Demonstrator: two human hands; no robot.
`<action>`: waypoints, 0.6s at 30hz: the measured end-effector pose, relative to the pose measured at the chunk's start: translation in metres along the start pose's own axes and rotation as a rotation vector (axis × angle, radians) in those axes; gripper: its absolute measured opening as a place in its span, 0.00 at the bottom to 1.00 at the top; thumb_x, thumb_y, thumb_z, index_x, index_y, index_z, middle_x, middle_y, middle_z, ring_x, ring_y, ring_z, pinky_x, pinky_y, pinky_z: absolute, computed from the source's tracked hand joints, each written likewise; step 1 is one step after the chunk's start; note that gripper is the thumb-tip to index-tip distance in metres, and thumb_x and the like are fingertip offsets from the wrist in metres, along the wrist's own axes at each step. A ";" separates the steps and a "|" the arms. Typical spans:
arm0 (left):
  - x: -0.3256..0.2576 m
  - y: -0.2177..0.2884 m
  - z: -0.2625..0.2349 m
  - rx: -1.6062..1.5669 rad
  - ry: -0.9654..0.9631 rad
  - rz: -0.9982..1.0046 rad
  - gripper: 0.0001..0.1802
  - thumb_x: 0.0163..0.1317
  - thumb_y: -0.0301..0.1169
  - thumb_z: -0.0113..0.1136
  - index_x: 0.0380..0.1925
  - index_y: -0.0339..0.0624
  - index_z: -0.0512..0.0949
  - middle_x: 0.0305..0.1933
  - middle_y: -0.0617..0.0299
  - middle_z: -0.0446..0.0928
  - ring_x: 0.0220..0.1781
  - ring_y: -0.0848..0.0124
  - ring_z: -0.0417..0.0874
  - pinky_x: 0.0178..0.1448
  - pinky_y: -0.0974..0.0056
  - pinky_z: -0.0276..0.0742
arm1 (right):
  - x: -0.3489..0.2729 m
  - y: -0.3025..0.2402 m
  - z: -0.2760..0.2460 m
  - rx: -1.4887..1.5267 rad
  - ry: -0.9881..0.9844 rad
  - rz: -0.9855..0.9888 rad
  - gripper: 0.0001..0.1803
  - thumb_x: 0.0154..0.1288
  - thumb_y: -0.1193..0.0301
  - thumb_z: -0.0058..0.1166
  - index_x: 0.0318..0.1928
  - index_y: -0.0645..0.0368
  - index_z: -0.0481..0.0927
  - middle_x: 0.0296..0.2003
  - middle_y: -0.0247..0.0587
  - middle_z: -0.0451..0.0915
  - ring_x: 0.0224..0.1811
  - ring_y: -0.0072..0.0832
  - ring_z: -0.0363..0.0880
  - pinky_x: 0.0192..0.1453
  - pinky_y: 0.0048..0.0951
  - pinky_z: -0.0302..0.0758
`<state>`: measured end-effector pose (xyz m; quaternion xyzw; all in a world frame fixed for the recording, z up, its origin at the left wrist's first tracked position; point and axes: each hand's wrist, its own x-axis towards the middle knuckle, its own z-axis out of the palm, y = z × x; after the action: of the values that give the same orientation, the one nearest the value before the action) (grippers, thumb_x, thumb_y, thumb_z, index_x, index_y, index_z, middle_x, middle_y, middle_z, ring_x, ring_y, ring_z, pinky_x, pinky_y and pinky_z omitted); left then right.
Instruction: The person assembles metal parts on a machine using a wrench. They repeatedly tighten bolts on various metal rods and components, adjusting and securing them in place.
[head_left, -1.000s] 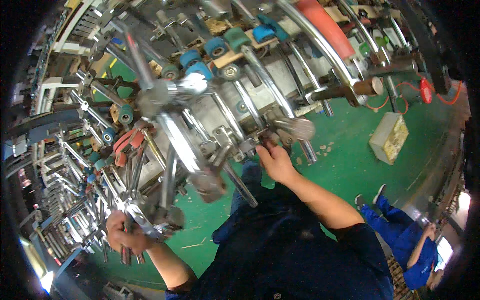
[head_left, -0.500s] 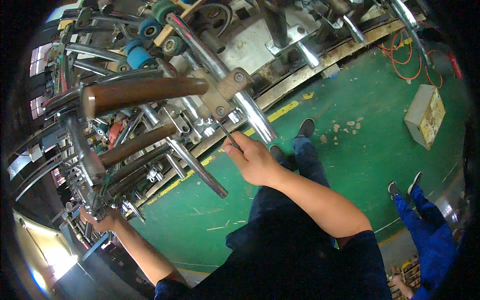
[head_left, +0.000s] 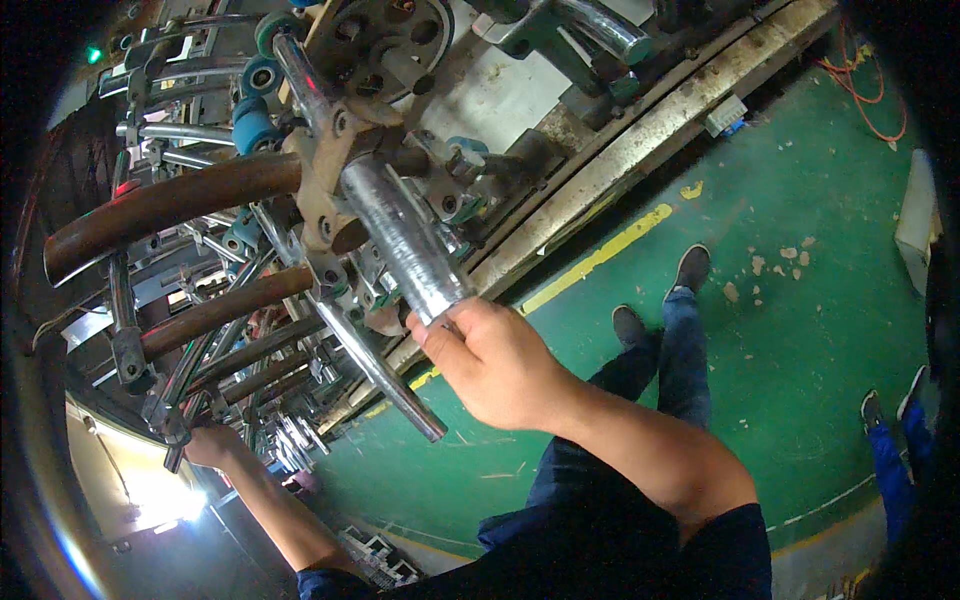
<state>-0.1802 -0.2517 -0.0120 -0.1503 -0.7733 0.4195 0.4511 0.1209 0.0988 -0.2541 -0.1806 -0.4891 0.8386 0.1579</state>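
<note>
My right hand point(head_left: 500, 365) is closed at the lower end of a thick shiny metal bar point(head_left: 410, 240), its thumb and fingers against the bar's tip. Any tool inside that fist is hidden. Tan clamp blocks point(head_left: 325, 185) with recessed bolts grip the bar higher up, beside a brown curved tube point(head_left: 170, 205). Farther left, my left hand point(head_left: 212, 447) is closed at a metal rod point(head_left: 180, 437) near the frame's lower corner; most of its fingers are hidden. A thinner metal bar point(head_left: 385, 375) sticks out between my two hands.
Blue rollers point(head_left: 255, 125) and a large round wheel point(head_left: 385, 45) sit among the machine's upper parts. A worn metal ledge point(head_left: 660, 150) runs along the machine above the green floor point(head_left: 780, 330). A pale box point(head_left: 917, 215) and another person's blue-trousered legs point(head_left: 890, 465) are at right.
My right hand has gone from holding a thin dark rod at the clamp to the thick bar's end; the rod no longer shows. The view has shifted, and my left hand stays at the frame.
</note>
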 end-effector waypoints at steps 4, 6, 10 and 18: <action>0.005 -0.008 0.018 -0.190 0.022 -0.035 0.11 0.57 0.32 0.66 0.41 0.46 0.87 0.39 0.54 0.88 0.39 0.50 0.89 0.42 0.51 0.83 | 0.001 0.007 0.006 0.011 0.065 -0.088 0.10 0.75 0.65 0.52 0.45 0.60 0.76 0.32 0.57 0.84 0.36 0.59 0.84 0.40 0.56 0.79; 0.008 0.004 0.004 -0.236 0.030 -0.039 0.13 0.58 0.30 0.66 0.44 0.47 0.86 0.41 0.55 0.88 0.40 0.51 0.89 0.43 0.52 0.83 | 0.002 0.007 0.003 0.031 0.078 -0.091 0.11 0.75 0.65 0.52 0.45 0.61 0.76 0.32 0.57 0.84 0.36 0.59 0.84 0.39 0.56 0.78; 0.007 0.006 -0.006 -0.454 0.087 -0.023 0.15 0.61 0.34 0.67 0.47 0.45 0.83 0.45 0.55 0.87 0.44 0.54 0.88 0.45 0.55 0.83 | 0.002 -0.004 -0.002 -0.022 0.003 0.009 0.11 0.76 0.64 0.52 0.45 0.60 0.76 0.33 0.58 0.84 0.37 0.58 0.84 0.40 0.54 0.78; -0.015 0.040 -0.001 -1.191 0.200 -0.439 0.14 0.68 0.38 0.61 0.41 0.38 0.79 0.39 0.54 0.79 0.41 0.63 0.79 0.49 0.56 0.75 | -0.002 -0.007 0.017 -0.317 0.187 0.054 0.13 0.74 0.62 0.55 0.51 0.57 0.77 0.35 0.52 0.85 0.39 0.57 0.84 0.42 0.51 0.78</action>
<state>-0.1769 -0.2361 -0.0512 -0.2516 -0.8407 -0.2002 0.4357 0.1153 0.0881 -0.2402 -0.2935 -0.5934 0.7344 0.1497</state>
